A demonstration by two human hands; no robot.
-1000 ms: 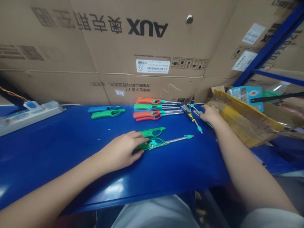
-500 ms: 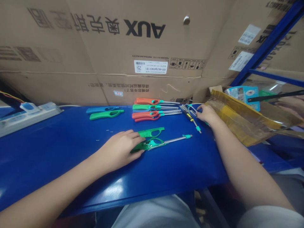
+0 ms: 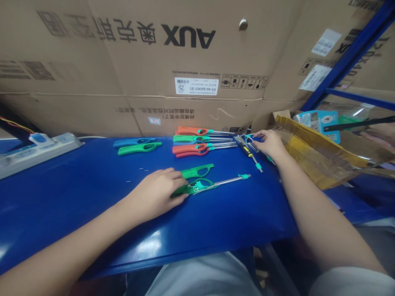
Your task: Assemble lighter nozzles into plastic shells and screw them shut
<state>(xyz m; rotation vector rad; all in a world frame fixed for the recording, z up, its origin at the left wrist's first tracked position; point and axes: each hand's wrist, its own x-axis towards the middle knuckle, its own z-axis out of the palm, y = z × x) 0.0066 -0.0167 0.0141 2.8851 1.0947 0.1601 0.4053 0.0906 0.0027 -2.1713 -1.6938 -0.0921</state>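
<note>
My left hand (image 3: 159, 188) is closed around the handle end of an opened green gas lighter (image 3: 200, 186), which lies with its inner parts, thin wires and long metal tube showing. Just behind it lies the loose green casing half (image 3: 197, 170), close to the same fingers. At the right, my right hand (image 3: 270, 143) has its fingertips drawn together over a small pile of metal lighter tubes (image 3: 247, 139). What those fingertips pinch is too small to make out. A yellow-and-black screwdriver (image 3: 247, 151) rests against the pile, beside a metal tube with a teal end (image 3: 258, 165).
Several orange and green lighters (image 3: 191, 149) lie in a row behind my left hand. A green casing (image 3: 138, 148) and a blue one sit farther left, near a white power strip (image 3: 40, 152). A taped cardboard box (image 3: 317, 164) stands right, with another person's hand (image 3: 378, 137) beyond.
My right hand has shifted slightly at the pile, its fingers tilting and drawing closer together. My left hand stays on the opened lighter.
</note>
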